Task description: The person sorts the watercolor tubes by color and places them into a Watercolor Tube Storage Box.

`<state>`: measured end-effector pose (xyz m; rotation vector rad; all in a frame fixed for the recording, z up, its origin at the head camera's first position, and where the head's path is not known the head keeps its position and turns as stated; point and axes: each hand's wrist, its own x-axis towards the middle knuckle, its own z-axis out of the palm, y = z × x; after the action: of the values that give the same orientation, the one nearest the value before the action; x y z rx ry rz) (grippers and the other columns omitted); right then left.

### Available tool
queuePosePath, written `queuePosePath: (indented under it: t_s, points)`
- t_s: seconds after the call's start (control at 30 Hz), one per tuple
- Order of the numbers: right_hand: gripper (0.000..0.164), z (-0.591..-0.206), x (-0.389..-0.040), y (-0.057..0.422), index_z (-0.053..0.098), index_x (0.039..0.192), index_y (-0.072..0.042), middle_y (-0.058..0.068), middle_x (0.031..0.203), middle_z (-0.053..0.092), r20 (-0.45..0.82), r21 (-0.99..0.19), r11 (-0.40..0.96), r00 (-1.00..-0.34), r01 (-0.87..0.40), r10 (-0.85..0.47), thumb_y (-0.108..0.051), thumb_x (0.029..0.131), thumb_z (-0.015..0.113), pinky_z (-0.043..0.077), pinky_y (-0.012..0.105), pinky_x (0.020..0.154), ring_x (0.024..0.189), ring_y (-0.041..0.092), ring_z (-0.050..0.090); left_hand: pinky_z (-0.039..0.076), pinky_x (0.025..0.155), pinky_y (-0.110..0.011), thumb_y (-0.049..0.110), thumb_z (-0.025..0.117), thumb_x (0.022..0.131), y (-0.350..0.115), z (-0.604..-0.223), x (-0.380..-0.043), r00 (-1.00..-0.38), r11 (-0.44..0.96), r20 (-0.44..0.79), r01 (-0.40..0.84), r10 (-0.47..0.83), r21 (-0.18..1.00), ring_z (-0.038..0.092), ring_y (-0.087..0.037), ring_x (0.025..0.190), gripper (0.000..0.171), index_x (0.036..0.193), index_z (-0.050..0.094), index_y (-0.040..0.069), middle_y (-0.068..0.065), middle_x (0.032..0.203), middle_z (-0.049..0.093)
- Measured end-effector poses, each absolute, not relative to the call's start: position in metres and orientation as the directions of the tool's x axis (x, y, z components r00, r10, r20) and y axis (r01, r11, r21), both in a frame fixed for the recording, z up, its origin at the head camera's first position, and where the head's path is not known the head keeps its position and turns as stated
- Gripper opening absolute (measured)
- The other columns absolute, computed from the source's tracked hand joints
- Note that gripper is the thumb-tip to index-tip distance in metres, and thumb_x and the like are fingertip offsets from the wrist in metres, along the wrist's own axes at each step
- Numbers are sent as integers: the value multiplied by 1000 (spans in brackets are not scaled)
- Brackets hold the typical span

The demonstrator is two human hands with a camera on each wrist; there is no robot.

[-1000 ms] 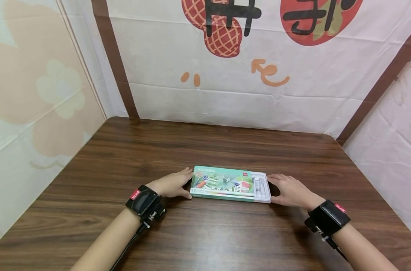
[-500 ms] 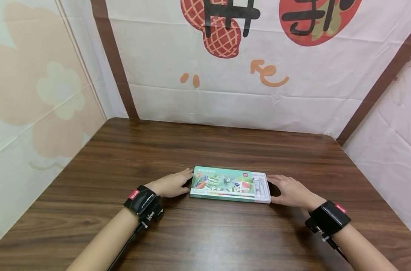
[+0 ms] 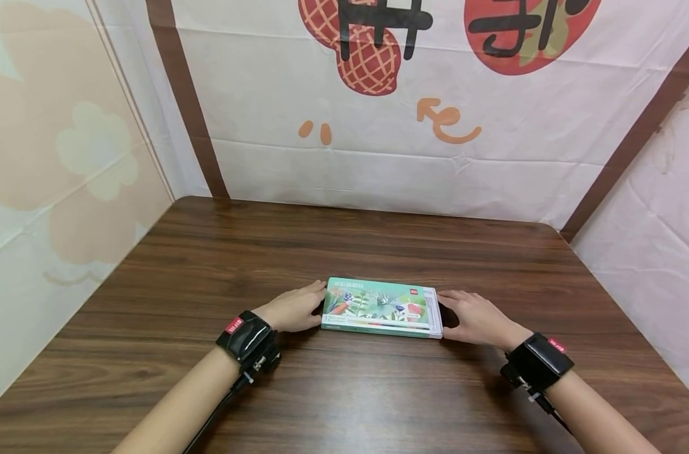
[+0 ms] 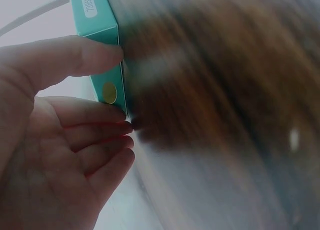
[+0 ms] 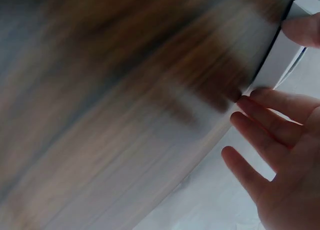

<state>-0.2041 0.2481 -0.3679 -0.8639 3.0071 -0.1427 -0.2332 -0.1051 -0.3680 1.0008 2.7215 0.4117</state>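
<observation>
A flat green paint box (image 3: 378, 309) with plant and fruit drawings lies on the table. Its white inner tray (image 3: 433, 313) sticks out by a narrow strip at the right end. At the box's left end is my left hand (image 3: 293, 309), thumb and fingertips against the end face; the left wrist view shows the thumb lying across the green end (image 4: 97, 19). My right hand (image 3: 480, 318) is at the tray's outer end. In the right wrist view its thumb (image 5: 302, 30) and index fingertip touch the white tray wall (image 5: 272, 64), with the other fingers extended.
The dark wooden table (image 3: 350, 391) has a printed white cloth (image 3: 253, 94) hanging behind it and at both sides. Black camera bands (image 3: 248, 340) with cables are strapped round both wrists.
My right hand has moved left, and the white tray has slid into the green sleeve, hiding the tube that showed in it. My left hand stays at the left end.
</observation>
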Motion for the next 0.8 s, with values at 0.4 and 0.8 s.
queuePosePath:
  t_s: [0.4, 0.8]
  points:
    - [62, -366, -203, 243, 54, 124, 5, 21, 123, 51, 5, -80, 847, -850, -525, -527, -34, 78, 69, 38, 54, 89, 111, 36, 49, 32, 99, -45, 18, 58, 91, -91, -367, -233, -745, 738, -101, 614, 659, 279, 28, -34, 130, 50, 129, 44, -10, -28, 139, 32]
    - [64, -363, -202, 240, 54, 124, 6, 21, 125, 51, -15, -101, 849, -853, -518, -522, -35, 78, 70, 36, 54, 91, 114, 37, 47, 33, 98, -44, 14, 59, 90, -87, -364, -229, -733, 732, -103, 638, 673, 239, 31, -35, 129, 42, 123, 49, -11, -30, 137, 33]
